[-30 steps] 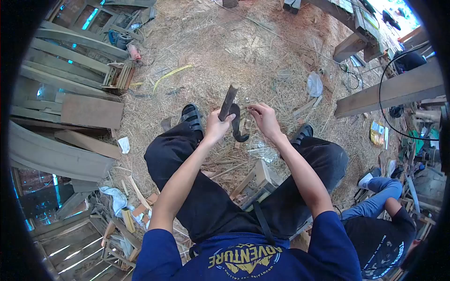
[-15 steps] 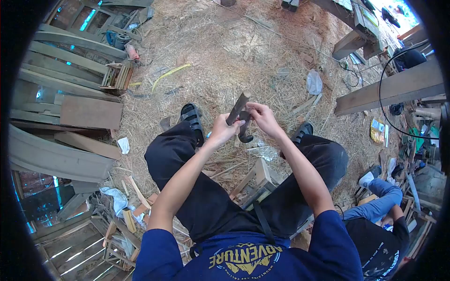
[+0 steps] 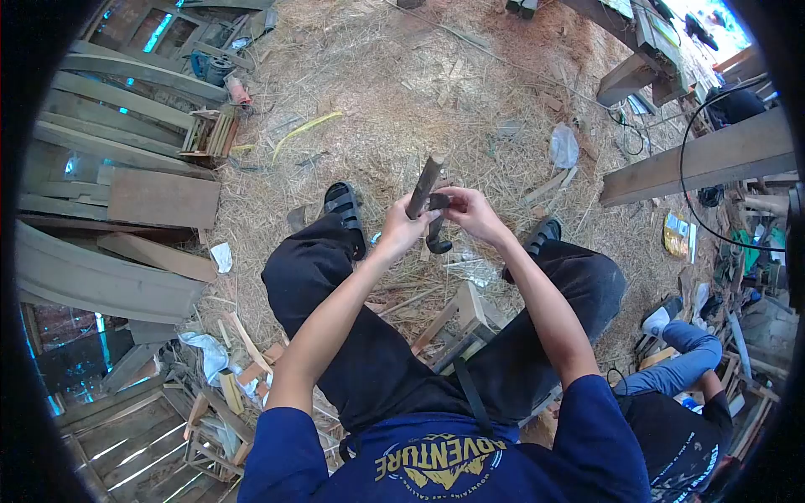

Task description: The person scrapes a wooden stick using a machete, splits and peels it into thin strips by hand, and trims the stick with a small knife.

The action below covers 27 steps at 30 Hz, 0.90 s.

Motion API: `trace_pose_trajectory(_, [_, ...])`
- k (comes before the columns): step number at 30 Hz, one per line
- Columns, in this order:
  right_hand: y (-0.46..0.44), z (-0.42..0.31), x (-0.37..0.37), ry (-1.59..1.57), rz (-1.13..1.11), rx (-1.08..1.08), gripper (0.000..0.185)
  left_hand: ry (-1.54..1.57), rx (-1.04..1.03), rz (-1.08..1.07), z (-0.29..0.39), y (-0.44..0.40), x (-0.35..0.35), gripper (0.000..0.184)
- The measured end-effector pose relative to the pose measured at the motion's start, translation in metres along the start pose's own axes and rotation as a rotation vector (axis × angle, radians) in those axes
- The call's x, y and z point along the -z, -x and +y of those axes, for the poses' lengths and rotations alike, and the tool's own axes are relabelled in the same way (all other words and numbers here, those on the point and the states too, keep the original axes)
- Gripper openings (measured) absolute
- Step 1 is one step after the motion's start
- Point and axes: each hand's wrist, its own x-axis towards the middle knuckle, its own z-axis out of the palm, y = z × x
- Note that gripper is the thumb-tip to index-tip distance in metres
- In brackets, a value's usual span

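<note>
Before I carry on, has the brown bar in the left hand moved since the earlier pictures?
Yes: the brown bar, in the left hand, has shifted rightward; its top end is now farther from the yellow strip on the ground.

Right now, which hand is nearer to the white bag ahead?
Right: the right hand is left of the bag and closer to the body. The left hand, around the stick, is farther left.

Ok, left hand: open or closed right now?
Closed. The left hand is wrapped around the dark stick, whose far end juts out past the grip.
</note>
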Motion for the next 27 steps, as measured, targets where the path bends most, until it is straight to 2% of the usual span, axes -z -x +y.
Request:
trace_pose_trajectory(2, [0.004, -0.014, -0.002, 0.015, -0.012, -0.021, 0.041, -0.027, 0.048, -0.028, 0.004, 0.001, 0.001, 0.035])
trace_pose_trajectory(5, [0.000, 0.006, 0.001, 0.009, -0.016, 0.033, 0.039, 0.051, -0.047, -0.011, -0.005, -0.001, -0.004, 0.033])
trace_pose_trajectory(8, [-0.002, 0.019, 0.003, -0.044, 0.012, 0.034, 0.040, 0.017, 0.002, -0.065, 0.005, 0.001, -0.001, 0.036])
trace_pose_trajectory(11, [0.001, 0.011, 0.004, 0.025, 0.073, 0.015, 0.041, 0.052, 0.130, -0.078, 0.010, 0.006, -0.001, 0.050])
trace_pose_trajectory(14, [-0.001, 0.019, 0.007, 0.115, 0.021, 0.021, 0.041, 0.086, 0.178, -0.143, -0.014, -0.003, 0.001, 0.061])
trace_pose_trajectory(17, [0.001, 0.012, 0.006, 0.113, 0.019, -0.019, 0.040, 0.220, 0.083, -0.032, -0.030, -0.005, -0.011, 0.068])
trace_pose_trajectory(20, [0.003, 0.014, 0.006, 0.038, 0.029, -0.011, 0.040, 0.200, 0.244, -0.131, -0.046, -0.015, -0.007, 0.083])
trace_pose_trajectory(27, [0.002, 0.017, 0.007, 0.028, -0.036, -0.004, 0.037, 0.329, 0.282, -0.001, -0.034, -0.009, -0.015, 0.036])
